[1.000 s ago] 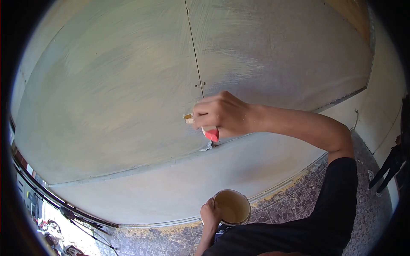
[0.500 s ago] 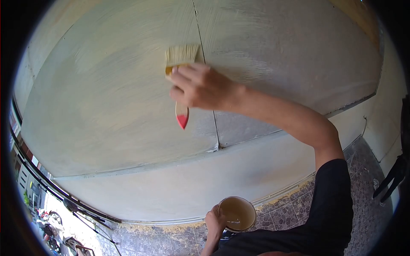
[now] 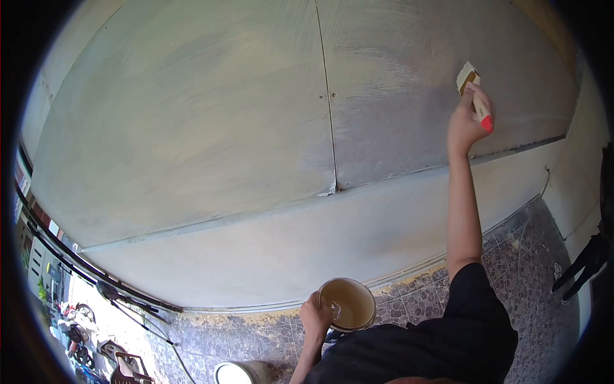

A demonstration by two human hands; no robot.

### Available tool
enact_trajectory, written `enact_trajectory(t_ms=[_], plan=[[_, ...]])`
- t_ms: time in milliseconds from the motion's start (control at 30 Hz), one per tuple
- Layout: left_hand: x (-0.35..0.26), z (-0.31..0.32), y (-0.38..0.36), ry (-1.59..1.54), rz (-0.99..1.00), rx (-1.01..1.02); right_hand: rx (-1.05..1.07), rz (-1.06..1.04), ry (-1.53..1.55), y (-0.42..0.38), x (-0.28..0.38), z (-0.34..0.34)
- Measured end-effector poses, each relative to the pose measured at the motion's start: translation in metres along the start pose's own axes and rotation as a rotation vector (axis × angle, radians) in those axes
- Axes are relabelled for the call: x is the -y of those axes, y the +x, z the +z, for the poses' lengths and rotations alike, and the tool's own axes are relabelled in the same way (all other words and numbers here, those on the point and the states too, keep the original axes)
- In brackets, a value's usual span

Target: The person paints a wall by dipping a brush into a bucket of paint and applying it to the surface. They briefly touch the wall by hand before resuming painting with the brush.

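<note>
Around the wooden handle of a wide paintbrush (image 3: pixel 469 78), my right hand (image 3: pixel 469 125) is closed. The brush has pale bristles, a gold-coloured band and a red handle tip. Its bristles are at the grey right-hand panel (image 3: pixel 409 121), near the right side. My left hand (image 3: pixel 315 315) grips the rim of a round bucket (image 3: pixel 355 306) low in the view, which holds beige liquid. Pale, streaky paint covers much of the left panel (image 3: pixel 185 141), and some strokes cross the dark vertical seam.
A white container (image 3: pixel 242 373) stands on the patterned tile floor (image 3: pixel 256 342) at the bottom. Dark-clothed legs of a person (image 3: pixel 582 265) show at the far right. Motorcycles (image 3: pixel 80 333) and a brown chair (image 3: pixel 128 371) are at the lower left.
My right hand has moved with the brush from beside the seam to the right panel, and the arm is straighter. The view has shifted, and the white container now shows at the bottom.
</note>
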State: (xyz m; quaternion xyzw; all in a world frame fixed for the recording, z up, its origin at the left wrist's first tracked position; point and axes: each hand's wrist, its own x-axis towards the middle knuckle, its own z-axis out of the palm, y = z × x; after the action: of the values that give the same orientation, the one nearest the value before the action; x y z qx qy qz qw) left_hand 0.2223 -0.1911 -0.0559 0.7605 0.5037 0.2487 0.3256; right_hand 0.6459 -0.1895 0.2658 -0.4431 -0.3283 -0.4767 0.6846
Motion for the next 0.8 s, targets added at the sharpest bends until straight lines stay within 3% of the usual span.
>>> enact_trajectory(t_ms=[33, 100, 167, 267, 333, 433, 500, 600, 633, 700, 800], plan=[[0.003, -0.002, -0.003, 0.002, -0.011, 0.009, -0.098, -0.121, -0.204, -0.013, -0.005, 0.0], [0.007, -0.008, -0.007, 0.001, -0.02, -0.015, 0.027, -0.247, -0.213, -0.071, 0.04, 0.03], [0.007, -0.014, -0.013, 0.031, -0.035, -0.027, 0.289, -0.462, -0.197, -0.149, 0.081, 0.05], [0.013, -0.023, -0.02, -0.003, -0.064, -0.023, 0.746, -0.554, 0.195, -0.257, 0.149, 0.063], [0.018, -0.026, -0.028, 0.013, -0.06, -0.056, 0.986, -0.435, 0.503, -0.282, 0.179, 0.061], [0.022, -0.04, -0.042, 0.001, -0.085, -0.132, 0.909, -0.327, 0.536, -0.269, 0.175, 0.056], [0.025, -0.052, -0.053, -0.039, -0.129, -0.145, 0.789, -0.235, 0.39, -0.235, 0.151, 0.046], [0.031, -0.073, -0.066, -0.063, -0.228, -0.181, 0.464, 0.035, 0.355, -0.192, 0.076, 0.03], [0.035, -0.078, -0.07, -0.062, -0.24, -0.184, 0.376, -0.019, 0.216, -0.183, 0.064, 0.017], [0.043, -0.088, -0.076, -0.041, -0.262, -0.262, 0.148, 0.074, -0.186, -0.179, 0.057, -0.008], [0.056, -0.096, -0.082, -0.063, -0.223, -0.324, -0.023, 0.045, -0.361, -0.198, 0.066, -0.001]])
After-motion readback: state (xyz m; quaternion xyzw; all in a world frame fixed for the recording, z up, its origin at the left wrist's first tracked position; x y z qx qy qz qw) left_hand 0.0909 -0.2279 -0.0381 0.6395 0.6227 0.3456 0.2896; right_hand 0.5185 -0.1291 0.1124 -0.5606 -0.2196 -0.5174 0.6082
